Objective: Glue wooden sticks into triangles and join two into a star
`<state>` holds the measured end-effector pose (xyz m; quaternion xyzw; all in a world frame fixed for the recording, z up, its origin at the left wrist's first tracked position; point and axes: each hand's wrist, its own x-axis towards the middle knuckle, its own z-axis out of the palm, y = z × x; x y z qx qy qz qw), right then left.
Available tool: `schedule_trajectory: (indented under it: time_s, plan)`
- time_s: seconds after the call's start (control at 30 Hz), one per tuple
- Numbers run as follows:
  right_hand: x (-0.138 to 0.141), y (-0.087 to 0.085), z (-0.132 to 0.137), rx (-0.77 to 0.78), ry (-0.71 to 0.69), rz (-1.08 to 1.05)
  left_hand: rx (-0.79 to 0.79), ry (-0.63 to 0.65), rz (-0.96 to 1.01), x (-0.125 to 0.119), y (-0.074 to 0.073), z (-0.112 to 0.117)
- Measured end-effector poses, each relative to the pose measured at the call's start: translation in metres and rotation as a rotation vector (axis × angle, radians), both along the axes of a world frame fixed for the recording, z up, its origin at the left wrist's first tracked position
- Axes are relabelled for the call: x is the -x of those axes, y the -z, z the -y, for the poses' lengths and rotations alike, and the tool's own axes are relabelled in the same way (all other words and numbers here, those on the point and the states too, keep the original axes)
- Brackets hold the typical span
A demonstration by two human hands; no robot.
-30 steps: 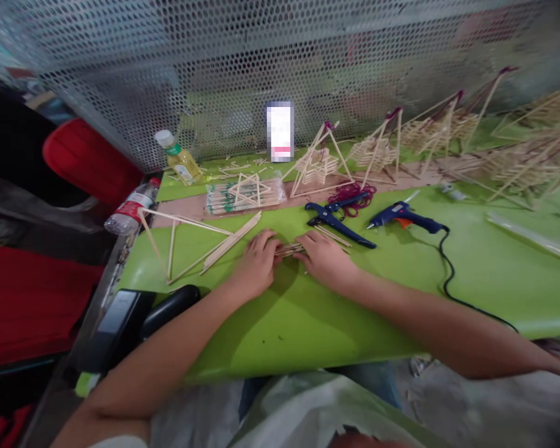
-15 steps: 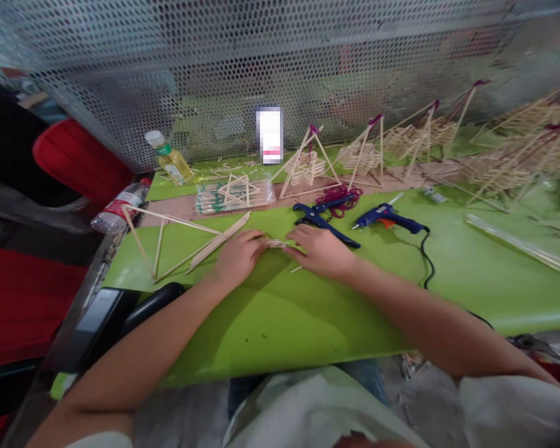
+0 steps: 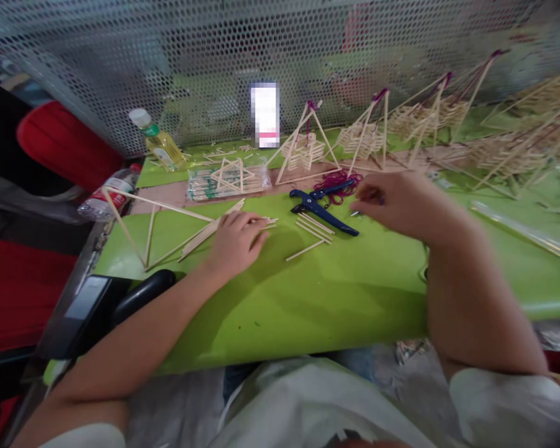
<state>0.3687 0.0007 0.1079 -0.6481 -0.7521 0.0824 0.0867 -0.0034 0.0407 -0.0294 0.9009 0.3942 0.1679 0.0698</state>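
Wooden sticks point(image 3: 272, 223) under the partly open left grip point(image 3: 236, 239) on the green surface point(image 3: 280, 311), with the right grip point(image 3: 399, 198) curled at a mostly hidden glue gun point(image 3: 356, 213), hold impossible to tell.

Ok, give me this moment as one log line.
left hand: at short pale wooden sticks | right hand: at mostly covered blue glue gun, grip unclear | blue plier-shaped cutter: on green tabletop

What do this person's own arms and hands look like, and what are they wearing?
The left hand and right hand look ungloved. The forearms are uncovered, with no watch or bracelet visible. Short, loose, pale whitish sleeves end around the elbows.
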Motion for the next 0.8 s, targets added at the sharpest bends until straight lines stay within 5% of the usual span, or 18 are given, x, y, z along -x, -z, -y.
schedule_trajectory:
  time_s: [0.13,0.2,0.4,0.63,0.8]
  plan:
    - [0.059,0.008,0.003,0.200,-0.081,0.127,0.049,0.438,-0.101,-0.030,-0.002,0.027]
    - [0.070,0.028,0.000,0.222,-0.093,0.191,0.056,0.480,-0.128,-0.038,-0.006,0.030]
    - [0.070,0.074,-0.009,0.188,-0.076,0.195,0.038,0.311,-0.155,-0.020,-0.021,0.030]
    - [0.068,0.075,-0.013,0.188,-0.044,0.210,-0.016,0.107,-0.165,0.024,-0.026,0.014]
    - [0.069,0.072,-0.011,0.210,-0.039,0.265,-0.040,0.047,-0.161,0.031,-0.025,-0.001]
